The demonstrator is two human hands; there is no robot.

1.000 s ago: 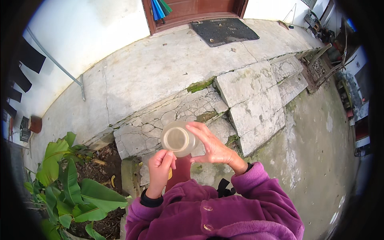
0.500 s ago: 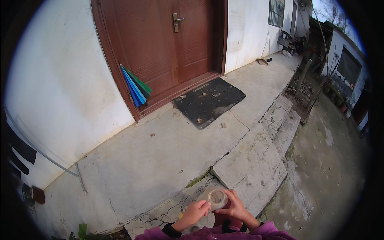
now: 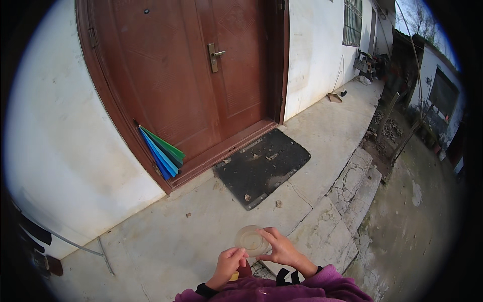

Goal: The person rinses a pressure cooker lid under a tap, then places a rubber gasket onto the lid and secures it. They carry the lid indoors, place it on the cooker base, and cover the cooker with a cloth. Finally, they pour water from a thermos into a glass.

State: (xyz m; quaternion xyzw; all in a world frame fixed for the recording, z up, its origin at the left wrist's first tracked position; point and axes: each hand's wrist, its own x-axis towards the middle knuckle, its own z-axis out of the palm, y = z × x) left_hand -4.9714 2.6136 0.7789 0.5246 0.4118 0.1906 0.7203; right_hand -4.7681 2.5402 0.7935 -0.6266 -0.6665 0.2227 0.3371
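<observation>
A round, see-through plastic container with ring-shaped ridges is held in front of my body, tilted so that a circular face shows. I cannot tell whether that face is its lid, mouth or base. My right hand grips its right side, thumb and fingers curved about the rim. At the near left edge my left hand is closed, its thumb and forefinger pinched at the rim. Below the container, a dark red patch and a small yellow thing show between my purple sleeves.
Ahead stands a brown-red double door, with a blue and green folded umbrella leaning at its left. A black doormat lies before it. Cracked concrete slabs step down to the right. A dustpan stands by the white wall.
My view has tilted up, showing more of the door. Both hands have raised the container and tipped it, so its face looks flatter and rounder. Both still hold it.
</observation>
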